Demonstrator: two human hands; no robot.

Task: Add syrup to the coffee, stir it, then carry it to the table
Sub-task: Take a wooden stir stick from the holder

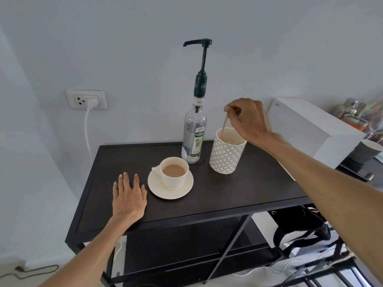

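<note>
A white cup of milky coffee [173, 172] stands on a white saucer [186, 190] on the black shelf top [238, 189]. Behind it rises a clear syrup bottle [194, 139] with a tall dark pump, its spout pointing left. To the right stands a patterned holder [226, 156] with wooden stir sticks. My right hand [247, 121] is above the holder, fingers pinched on one wooden stir stick [224, 126] whose lower end is still inside the holder. My left hand [129, 194] lies flat on the shelf top, just left of the saucer, holding nothing.
A white box [310, 129] sits at the right of the shelf, with a grey paper cup [367, 151] and jars beyond it. A wall socket [87, 99] with a white cable is at the left. A black bag [300, 226] hangs below right.
</note>
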